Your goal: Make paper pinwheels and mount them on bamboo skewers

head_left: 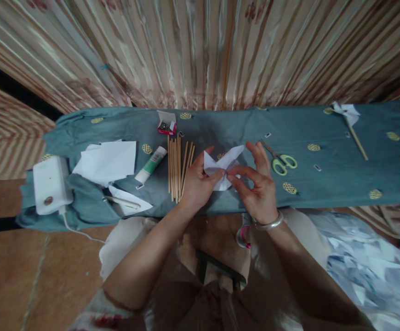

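A white paper pinwheel (232,156) with folded blades is held above the cloth in front of me. My left hand (198,184) grips it from the left, thumb pressed near its centre. With thumb and index finger, my right hand (260,186) pinches the centre from the right, its other fingers raised. Anything small between those fingertips is too small to make out. Just left of my left hand lie several thin wooden sticks (174,168). Scissors with pale green handles (282,163) rest open to the right of my right hand.
On the green cloth (334,184) lie a glue tube (151,164), a small red box of pins (166,126), white paper sheets (113,158), a pencil-like tool (122,201) and a white corded device (51,184). A pinwheel on a stick (355,133) lies far right. A pleated curtain (200,55) hangs behind.
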Available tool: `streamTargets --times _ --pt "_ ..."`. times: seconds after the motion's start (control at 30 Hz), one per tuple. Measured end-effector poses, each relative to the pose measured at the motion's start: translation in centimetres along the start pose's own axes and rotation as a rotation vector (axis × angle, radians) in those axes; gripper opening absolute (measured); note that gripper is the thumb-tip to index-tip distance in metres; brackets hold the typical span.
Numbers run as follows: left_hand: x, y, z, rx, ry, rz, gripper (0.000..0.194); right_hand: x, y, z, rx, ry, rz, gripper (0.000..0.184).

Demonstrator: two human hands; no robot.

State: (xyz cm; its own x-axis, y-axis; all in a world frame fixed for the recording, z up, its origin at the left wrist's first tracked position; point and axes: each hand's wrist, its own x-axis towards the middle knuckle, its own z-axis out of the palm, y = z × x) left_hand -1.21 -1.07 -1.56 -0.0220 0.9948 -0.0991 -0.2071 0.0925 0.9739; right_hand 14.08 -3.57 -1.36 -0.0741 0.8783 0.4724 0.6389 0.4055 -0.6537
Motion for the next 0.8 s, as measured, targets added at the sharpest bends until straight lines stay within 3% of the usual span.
streamTargets --times 0.8 --pt "0.26 -0.16 -0.28 0.011 -0.019 -0.071 0.064 -0.02 0.15 0.11 0.035 -0.003 0.017 0.010"
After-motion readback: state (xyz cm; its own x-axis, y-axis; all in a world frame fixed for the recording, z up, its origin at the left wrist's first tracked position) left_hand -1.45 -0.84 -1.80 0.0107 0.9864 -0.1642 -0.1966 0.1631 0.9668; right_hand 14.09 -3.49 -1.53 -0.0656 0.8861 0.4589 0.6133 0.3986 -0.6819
